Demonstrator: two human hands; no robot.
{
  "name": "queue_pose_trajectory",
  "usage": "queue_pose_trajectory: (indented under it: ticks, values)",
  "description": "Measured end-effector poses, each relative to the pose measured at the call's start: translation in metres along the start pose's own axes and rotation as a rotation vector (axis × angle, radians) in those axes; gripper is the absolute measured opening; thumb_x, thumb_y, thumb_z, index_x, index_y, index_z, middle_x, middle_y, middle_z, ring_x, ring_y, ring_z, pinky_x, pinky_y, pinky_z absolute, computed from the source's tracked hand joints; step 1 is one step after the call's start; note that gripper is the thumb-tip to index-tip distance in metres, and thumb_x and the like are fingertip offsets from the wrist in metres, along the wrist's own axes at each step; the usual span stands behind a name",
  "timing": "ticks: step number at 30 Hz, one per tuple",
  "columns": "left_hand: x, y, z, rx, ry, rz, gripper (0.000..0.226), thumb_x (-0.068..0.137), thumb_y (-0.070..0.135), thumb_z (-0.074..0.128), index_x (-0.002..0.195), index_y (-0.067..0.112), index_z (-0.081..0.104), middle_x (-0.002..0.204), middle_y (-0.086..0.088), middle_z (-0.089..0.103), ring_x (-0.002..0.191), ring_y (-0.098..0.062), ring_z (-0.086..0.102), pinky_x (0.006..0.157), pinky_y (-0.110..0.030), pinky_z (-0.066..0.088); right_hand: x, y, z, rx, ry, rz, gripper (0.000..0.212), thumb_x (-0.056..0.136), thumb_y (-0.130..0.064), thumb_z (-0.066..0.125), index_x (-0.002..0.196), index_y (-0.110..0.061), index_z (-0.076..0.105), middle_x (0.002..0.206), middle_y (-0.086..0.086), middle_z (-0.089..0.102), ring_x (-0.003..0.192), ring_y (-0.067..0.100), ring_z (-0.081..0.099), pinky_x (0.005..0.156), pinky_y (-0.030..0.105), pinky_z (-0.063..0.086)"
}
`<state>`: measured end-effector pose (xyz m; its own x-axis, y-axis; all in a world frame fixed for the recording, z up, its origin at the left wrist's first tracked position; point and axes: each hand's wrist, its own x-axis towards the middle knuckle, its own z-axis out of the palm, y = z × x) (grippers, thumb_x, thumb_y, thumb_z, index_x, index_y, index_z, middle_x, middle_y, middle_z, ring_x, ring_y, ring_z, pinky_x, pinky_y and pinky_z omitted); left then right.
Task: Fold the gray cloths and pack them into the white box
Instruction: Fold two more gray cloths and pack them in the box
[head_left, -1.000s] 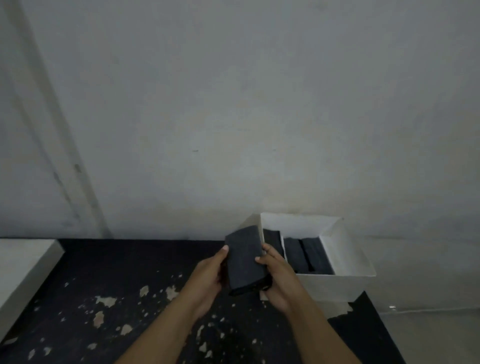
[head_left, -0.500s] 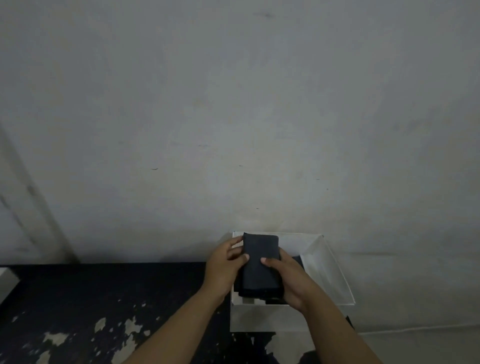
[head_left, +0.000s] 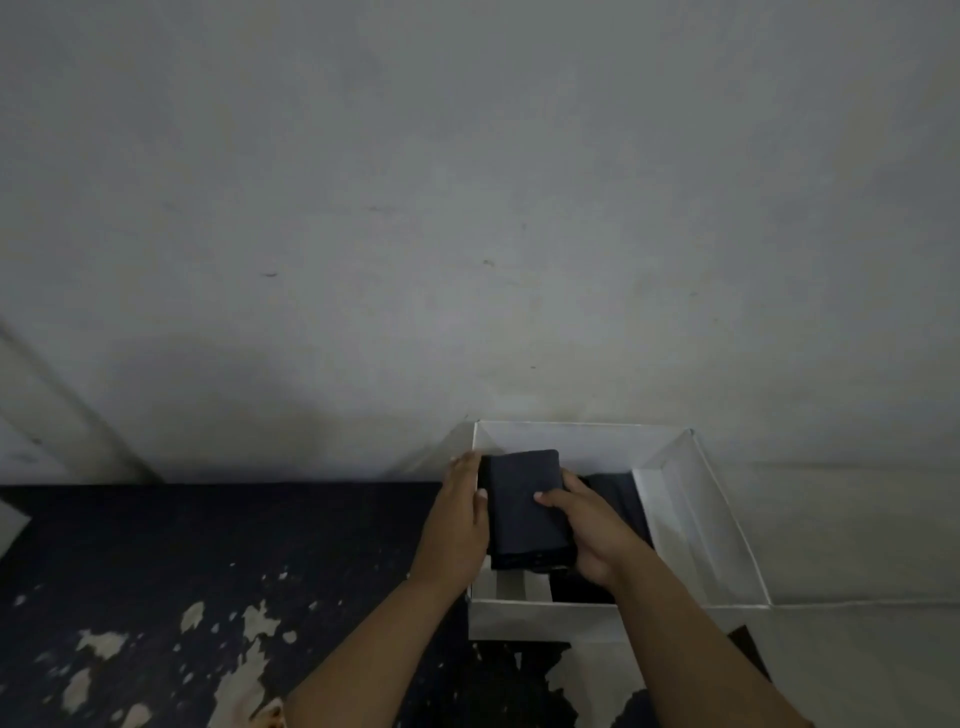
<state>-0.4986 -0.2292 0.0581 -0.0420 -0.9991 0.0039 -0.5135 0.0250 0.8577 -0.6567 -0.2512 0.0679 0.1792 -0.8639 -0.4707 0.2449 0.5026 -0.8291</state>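
Note:
A folded dark gray cloth (head_left: 527, 501) is held over the left part of the white box (head_left: 701, 525), which stands against the wall. My left hand (head_left: 457, 525) holds its left edge, thumb on top. My right hand (head_left: 589, 525) grips its right side, thumb on the top face and fingers beneath. More folded gray cloths (head_left: 618, 488) lie inside the box, to the right of the held one and partly hidden by my right hand.
The box sits at the right end of a dark worn tabletop (head_left: 208, 561) with pale chipped patches. A gray wall (head_left: 467, 208) rises directly behind. A pale floor (head_left: 857, 670) lies to the right of the table.
Both hands carried the folded cloth from in front of the box's left corner to over its left part and lower into it. The view shifted right and closer.

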Motion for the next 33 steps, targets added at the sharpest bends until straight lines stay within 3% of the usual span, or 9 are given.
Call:
queue_pose_trajectory:
  ticks: [2,5,9,14,20,25,33]
  values:
    - [-0.004,-0.01,0.007,0.029,-0.023,0.027,0.05,0.101,0.019,0.03,0.147,0.026,0.011,0.153,0.016,0.005,0.142,-0.002,0.007,0.116,-0.021,0.009,0.006,0.009,0.001,0.001,-0.009,0.041,0.029,0.089,-0.009,0.056,0.114,-0.021,0.062,0.111,0.009,0.069,0.099,0.026,0.066,0.076,0.036,0.056]
    - [-0.003,-0.019,0.012,0.088,0.053,0.017,0.05,0.101,0.03,0.031,0.147,0.032,0.012,0.144,0.025,0.012,0.132,0.006,0.01,0.114,-0.021,0.01,0.014,0.016,0.0,-0.024,-0.059,0.092,0.032,0.086,-0.006,0.057,0.114,-0.021,0.062,0.109,0.008,0.07,0.097,0.023,0.068,0.071,0.031,0.056]
    - [-0.003,-0.021,0.013,0.067,0.094,0.04,0.049,0.1,0.019,0.032,0.145,0.034,0.019,0.142,0.026,0.02,0.129,0.014,0.012,0.115,-0.02,0.009,0.019,0.021,-0.004,0.016,-0.113,0.215,0.036,0.085,0.001,0.055,0.116,-0.017,0.06,0.112,0.01,0.069,0.103,0.025,0.065,0.078,0.034,0.056]
    - [-0.004,-0.022,0.013,0.028,0.098,0.016,0.055,0.098,0.009,0.033,0.142,0.038,0.019,0.142,0.025,0.023,0.134,0.006,0.019,0.116,-0.023,0.01,0.02,0.027,-0.005,0.002,-0.167,0.411,0.03,0.09,0.004,0.049,0.117,-0.003,0.059,0.114,0.016,0.068,0.105,0.029,0.065,0.086,0.039,0.055]
    - [-0.003,-0.021,0.013,0.027,0.106,-0.011,0.051,0.099,0.011,0.034,0.144,0.032,0.024,0.138,0.024,0.028,0.134,0.0,0.025,0.118,-0.035,0.021,0.024,0.037,-0.003,-0.251,-0.154,0.458,0.031,0.096,-0.003,0.043,0.126,-0.001,0.051,0.126,0.013,0.059,0.111,0.024,0.058,0.091,0.031,0.049]
    - [-0.003,-0.02,0.013,0.084,0.122,0.002,0.048,0.099,0.013,0.034,0.145,0.027,0.026,0.147,0.009,0.037,0.134,-0.01,0.033,0.113,-0.043,0.029,0.032,0.048,-0.008,-0.558,-0.048,0.412,0.042,0.088,-0.009,0.061,0.127,0.004,0.05,0.13,0.015,0.057,0.114,0.026,0.054,0.104,0.037,0.042]
    - [-0.004,-0.019,0.012,0.096,0.12,-0.008,0.048,0.1,0.019,0.034,0.145,0.031,0.024,0.147,0.009,0.037,0.129,-0.005,0.034,0.113,-0.044,0.029,0.033,0.046,-0.013,-0.766,-0.031,0.391,0.081,0.066,-0.017,0.083,0.134,-0.002,0.042,0.136,0.01,0.051,0.119,0.024,0.05,0.106,0.037,0.04]
